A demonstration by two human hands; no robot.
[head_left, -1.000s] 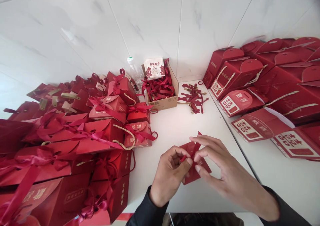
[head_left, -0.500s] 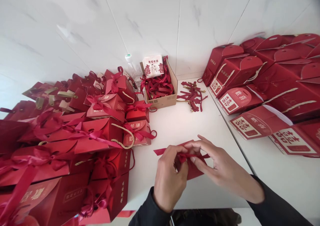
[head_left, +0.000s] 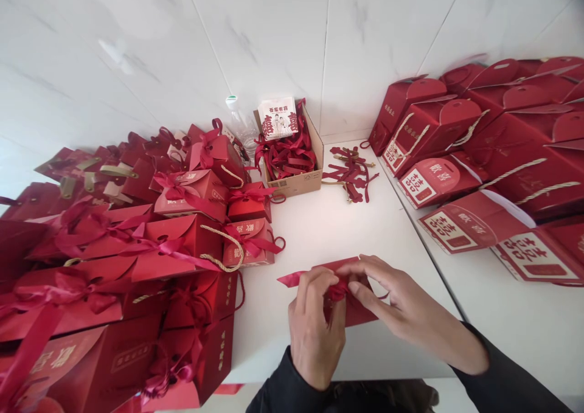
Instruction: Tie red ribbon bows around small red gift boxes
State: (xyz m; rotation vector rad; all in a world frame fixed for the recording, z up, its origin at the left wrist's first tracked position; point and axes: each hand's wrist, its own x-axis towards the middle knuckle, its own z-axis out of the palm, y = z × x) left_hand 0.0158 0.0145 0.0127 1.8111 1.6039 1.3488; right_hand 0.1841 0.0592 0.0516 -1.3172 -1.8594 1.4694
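A small red gift box [head_left: 362, 312] stands on the white table between my hands, partly hidden under them. Over its top runs a red ribbon [head_left: 291, 278], one tail sticking out to the left and the middle gathered in a knot or bow. My left hand [head_left: 317, 325] is closed, thumb and fingers pinching the gathered ribbon from the left. From the right, my right hand [head_left: 395, 300] pinches the same ribbon between thumb and forefinger. The fingers cover most of the knot.
Ribbon-tied red boxes [head_left: 180, 242] crowd the left side. A cardboard box [head_left: 298, 185] of ribbons, with printed cards [head_left: 278, 119] on it, stands by the wall beside a plastic bottle [head_left: 237, 121]. Loose ribbon pieces [head_left: 351, 173] lie right of it. More red boxes [head_left: 515, 145] fill the right.
Both hands stay at the box and have shifted slightly. The gathered ribbon between the fingers looks fuller, and the left ribbon tail has twisted a little.
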